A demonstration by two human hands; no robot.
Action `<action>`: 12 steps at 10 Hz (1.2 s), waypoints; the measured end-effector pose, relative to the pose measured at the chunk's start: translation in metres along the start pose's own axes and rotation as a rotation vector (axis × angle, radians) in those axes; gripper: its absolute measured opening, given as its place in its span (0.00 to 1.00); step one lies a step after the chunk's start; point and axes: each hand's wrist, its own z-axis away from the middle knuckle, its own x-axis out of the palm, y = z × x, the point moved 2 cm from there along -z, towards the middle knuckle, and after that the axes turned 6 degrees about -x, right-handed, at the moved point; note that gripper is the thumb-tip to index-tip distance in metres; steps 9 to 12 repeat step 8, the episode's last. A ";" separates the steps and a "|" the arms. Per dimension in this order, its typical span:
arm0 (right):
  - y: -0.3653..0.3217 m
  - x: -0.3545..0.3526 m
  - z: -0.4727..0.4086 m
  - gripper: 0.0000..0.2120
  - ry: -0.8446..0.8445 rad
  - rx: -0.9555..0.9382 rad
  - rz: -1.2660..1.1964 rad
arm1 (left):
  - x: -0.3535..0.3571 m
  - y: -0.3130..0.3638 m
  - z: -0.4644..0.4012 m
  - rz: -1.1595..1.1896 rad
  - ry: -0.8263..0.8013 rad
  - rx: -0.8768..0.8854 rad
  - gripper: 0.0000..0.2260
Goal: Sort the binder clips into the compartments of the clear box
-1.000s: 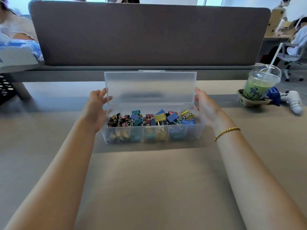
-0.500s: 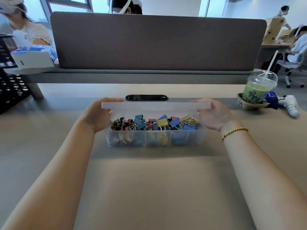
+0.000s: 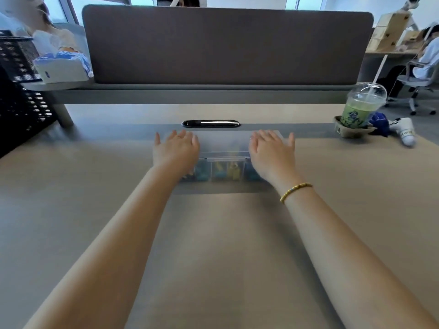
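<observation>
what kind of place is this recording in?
Likely an open-plan office: a fabric desk divider behind the table, a swivel office chair at another desk, and an iced drink cup.

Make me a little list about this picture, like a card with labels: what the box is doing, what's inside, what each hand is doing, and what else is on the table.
box: clear box, lid down
inside: coloured binder clips, blurry through the front wall
left hand: flat on the lid, fingers straight
right hand: flat on the lid, fingers straight
wrist: gold bracelet, right arm
also on table: green drink with straw, far right
</observation>
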 end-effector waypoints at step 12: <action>0.001 0.031 0.049 0.31 0.213 -0.227 0.018 | 0.034 0.017 0.074 0.092 0.221 0.239 0.32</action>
